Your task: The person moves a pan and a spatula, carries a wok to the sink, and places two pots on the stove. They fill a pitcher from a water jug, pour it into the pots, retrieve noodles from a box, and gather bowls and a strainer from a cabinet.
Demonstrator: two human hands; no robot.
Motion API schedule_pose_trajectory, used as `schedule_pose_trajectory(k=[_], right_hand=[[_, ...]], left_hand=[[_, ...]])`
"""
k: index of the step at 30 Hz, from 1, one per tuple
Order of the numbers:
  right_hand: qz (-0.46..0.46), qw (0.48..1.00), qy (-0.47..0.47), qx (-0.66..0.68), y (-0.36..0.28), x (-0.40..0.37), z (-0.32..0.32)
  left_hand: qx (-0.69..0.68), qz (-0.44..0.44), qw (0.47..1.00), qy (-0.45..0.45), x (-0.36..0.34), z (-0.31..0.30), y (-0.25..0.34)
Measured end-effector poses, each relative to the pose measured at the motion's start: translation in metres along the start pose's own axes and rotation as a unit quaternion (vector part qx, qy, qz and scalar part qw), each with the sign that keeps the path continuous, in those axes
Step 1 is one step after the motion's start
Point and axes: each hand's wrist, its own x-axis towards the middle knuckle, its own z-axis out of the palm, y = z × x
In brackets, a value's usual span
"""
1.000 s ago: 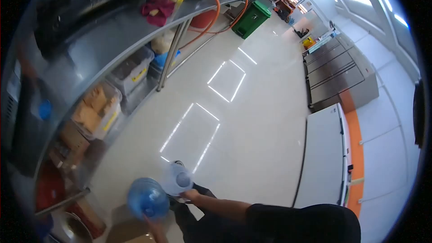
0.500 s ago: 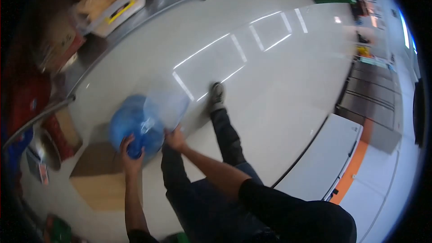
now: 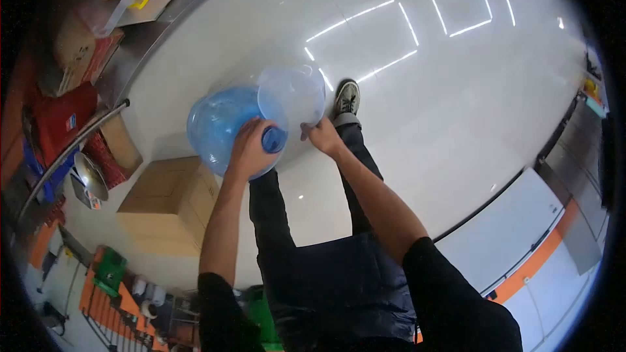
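A large translucent blue water jug [image 3: 212, 127] is tipped over in front of my legs, with its mouth turned toward me and to the right. Wrapped round its neck is my left hand [image 3: 248, 146], closed just behind the round opening. My right hand [image 3: 321, 137] pinches the near rim of a clear plastic tub [image 3: 291, 94]. That tub overlaps the jug's right side in this view, close to the neck.
A cardboard box [image 3: 153, 189] stands on the floor left of my legs. Along the left are a metal rail [image 3: 78, 133], a red bag [image 3: 68, 114] and a metal bowl [image 3: 91, 176]. A long white cabinet [image 3: 502, 228] is at the right.
My view has shifted. The jug's neck has swung right and up toward the clear tub, my left hand moving with it. The tub, blurred before, is now sharper.
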Motion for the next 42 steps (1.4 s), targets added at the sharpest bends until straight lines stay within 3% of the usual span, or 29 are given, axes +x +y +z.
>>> schedule_pose_trajectory(k=[6, 9, 13, 19, 21, 28, 36, 39, 42], right_hand=[[0.015, 0.997, 0.053, 0.049, 0.059, 0.036, -0.053], [0.019, 0.989, 0.128, 0.064, 0.052, 0.039, -0.078], [0.023, 0.986, 0.139, 0.087, 0.058, 0.053, -0.119], [0.043, 0.986, 0.136, -0.09, 0.093, 0.075, -0.163], [-0.019, 0.957, 0.206, -0.205, 0.1, 0.077, -0.169], [0.074, 0.963, 0.117, -0.23, 0.098, 0.086, -0.186], [0.026, 0.951, 0.206, -0.227, 0.116, 0.101, -0.169], [0.065, 0.965, 0.156, -0.199, 0.116, 0.103, -0.169], [0.063, 0.97, 0.173, -0.16, 0.124, 0.105, -0.166]], left_hand=[[0.048, -0.027, 0.998, -0.016, 0.083, 0.067, 0.037], [0.06, -0.027, 0.997, -0.047, 0.113, 0.097, 0.045], [0.125, -0.037, 0.987, -0.089, 0.156, 0.135, 0.055], [0.159, -0.038, 0.979, -0.122, 0.193, 0.191, 0.051], [0.169, -0.035, 0.977, -0.122, 0.202, 0.205, 0.05], [0.242, -0.084, 0.958, -0.128, 0.234, 0.227, 0.039], [0.246, -0.084, 0.957, -0.125, 0.239, 0.244, 0.015], [0.257, -0.094, 0.951, -0.145, 0.241, 0.241, 0.006], [0.233, -0.095, 0.954, -0.163, 0.244, 0.237, 0.002]])
